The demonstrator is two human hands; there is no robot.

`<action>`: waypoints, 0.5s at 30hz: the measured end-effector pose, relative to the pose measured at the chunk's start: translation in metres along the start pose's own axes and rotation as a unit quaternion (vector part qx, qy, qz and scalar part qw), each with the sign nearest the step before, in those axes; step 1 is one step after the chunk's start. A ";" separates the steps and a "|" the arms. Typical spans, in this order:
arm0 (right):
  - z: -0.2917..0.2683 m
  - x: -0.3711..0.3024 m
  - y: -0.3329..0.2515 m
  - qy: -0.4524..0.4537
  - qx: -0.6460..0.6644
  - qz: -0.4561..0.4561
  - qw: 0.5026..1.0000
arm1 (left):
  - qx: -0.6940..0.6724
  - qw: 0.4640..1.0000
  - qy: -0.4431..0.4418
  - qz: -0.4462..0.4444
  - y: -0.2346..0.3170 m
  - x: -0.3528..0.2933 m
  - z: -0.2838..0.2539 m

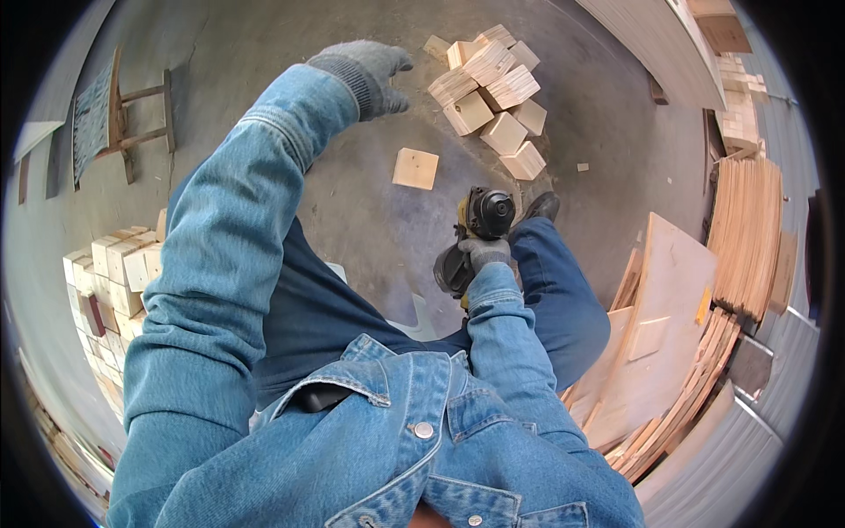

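My right hand (485, 253), in a grey glove, grips a black and yellow nail gun (491, 214) upright between my knees. A round black magazine (452, 269) shows at its side. My left hand (370, 75), also gloved in grey, reaches out over the floor with thumb and fingers apart and nothing between them. Closest to it lies a single pale wooden block (415, 169), flat on the concrete. Beyond that, to the right, is a loose heap of wooden blocks (493, 84), several leaning on one another.
Stacked wooden blocks (114, 273) stand at my left, with a wooden trestle (132, 119) farther off. On my right, a large board (669, 326) leans beside piled thin wood sheets (744, 238). A small wood scrap (583, 167) lies on the floor. My shoe (544, 207) is near the heap.
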State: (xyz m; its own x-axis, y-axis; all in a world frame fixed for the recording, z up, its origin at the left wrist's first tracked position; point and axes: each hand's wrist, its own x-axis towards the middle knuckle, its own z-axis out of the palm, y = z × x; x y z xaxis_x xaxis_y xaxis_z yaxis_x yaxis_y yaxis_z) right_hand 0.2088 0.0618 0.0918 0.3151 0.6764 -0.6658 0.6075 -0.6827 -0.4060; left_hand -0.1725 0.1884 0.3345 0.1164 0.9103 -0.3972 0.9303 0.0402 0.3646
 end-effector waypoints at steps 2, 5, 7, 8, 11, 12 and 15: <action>0.002 0.005 0.015 -0.008 0.034 0.055 0.998 | 0.008 1.000 -0.020 -0.005 0.001 0.007 0.010; 0.006 -0.012 0.005 -0.024 0.076 0.127 0.989 | 0.024 0.998 -0.048 -0.018 -0.002 0.020 0.030; 0.004 -0.011 0.007 -0.021 0.083 0.150 0.985 | 0.027 0.997 -0.066 -0.008 -0.001 0.029 0.043; 0.012 0.012 0.031 -0.048 0.081 0.156 0.983 | 0.036 0.996 -0.081 0.001 -0.002 0.036 0.053; 0.024 0.025 0.045 -0.028 0.082 0.155 0.984 | 0.052 0.990 -0.130 0.005 -0.009 0.052 0.083; 0.025 0.028 0.046 -0.047 0.058 0.183 0.980 | 0.054 0.988 -0.145 0.006 -0.011 0.056 0.096; 0.023 0.038 0.043 -0.094 0.008 0.242 0.966 | 0.067 0.986 -0.152 0.001 -0.026 0.074 0.151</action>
State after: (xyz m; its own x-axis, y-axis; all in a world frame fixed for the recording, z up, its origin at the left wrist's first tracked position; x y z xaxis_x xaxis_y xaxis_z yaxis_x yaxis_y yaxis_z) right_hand 0.2304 0.0521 0.0347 0.4201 0.2160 -0.8814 0.4098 -0.9117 -0.0281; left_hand -0.1356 0.1921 0.1686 0.1982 0.7435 -0.6387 0.9654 -0.0353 0.2585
